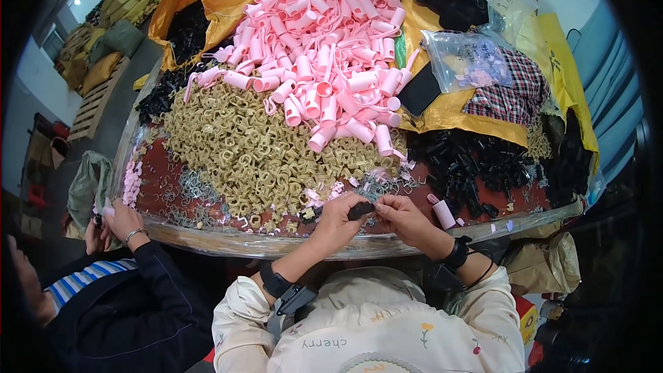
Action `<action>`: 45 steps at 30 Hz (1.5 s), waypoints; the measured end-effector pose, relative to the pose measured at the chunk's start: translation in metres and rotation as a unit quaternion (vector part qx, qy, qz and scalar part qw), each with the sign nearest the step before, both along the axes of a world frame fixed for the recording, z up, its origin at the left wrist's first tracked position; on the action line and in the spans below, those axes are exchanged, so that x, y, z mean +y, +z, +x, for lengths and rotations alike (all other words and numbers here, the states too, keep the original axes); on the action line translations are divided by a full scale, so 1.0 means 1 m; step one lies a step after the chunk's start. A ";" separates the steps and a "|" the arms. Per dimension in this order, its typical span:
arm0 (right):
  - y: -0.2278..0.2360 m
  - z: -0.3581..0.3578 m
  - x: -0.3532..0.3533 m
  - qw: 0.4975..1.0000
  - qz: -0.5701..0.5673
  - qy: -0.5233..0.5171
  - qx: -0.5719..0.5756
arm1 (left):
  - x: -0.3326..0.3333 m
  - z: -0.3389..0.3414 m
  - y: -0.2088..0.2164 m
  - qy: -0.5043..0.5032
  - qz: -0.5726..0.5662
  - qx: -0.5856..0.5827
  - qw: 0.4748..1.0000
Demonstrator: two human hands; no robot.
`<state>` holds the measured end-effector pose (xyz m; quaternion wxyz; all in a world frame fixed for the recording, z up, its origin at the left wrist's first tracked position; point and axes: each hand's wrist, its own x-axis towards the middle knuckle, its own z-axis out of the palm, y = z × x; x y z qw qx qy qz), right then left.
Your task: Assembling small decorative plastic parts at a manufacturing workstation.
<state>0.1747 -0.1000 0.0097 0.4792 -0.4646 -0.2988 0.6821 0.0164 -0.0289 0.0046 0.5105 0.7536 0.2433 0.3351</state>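
Observation:
Over the near edge of the table, my left hand (pixel 336 225) is closed round a small black plastic part (pixel 360 211). My right hand (pixel 406 220) meets it from the other side, thumb and forefinger pinched at the part's end; what that pinch holds is too small to make out. A single pink tube (pixel 443 213) lies just right of my right hand. Beyond my hands spreads a heap of tan plastic clips (pixel 235 141), with small metal clips (pixel 406 183) and pink bits (pixel 319 197) scattered at its near side.
A big pile of pink tubes (pixel 324 48) spills from a sack at the back. Black parts (pixel 476 166) lie to the right, near a dark phone-like slab (pixel 420 88) and a clear bag of pink pieces (pixel 476 62). At left, another person's hand (pixel 124 221) works by the table edge.

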 end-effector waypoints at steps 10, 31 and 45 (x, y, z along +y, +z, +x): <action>0.006 -0.005 -0.001 0.999 0.015 -0.013 -0.035 | 0.003 -0.003 -0.005 -0.021 -0.047 0.011 0.999; 0.061 -0.011 0.010 0.698 0.455 -0.008 -0.553 | 0.002 -0.024 0.012 -0.171 -0.568 -0.242 0.768; 0.068 -0.020 0.015 0.632 0.467 0.098 -0.610 | -0.009 -0.034 0.015 -0.066 -0.549 -0.154 0.819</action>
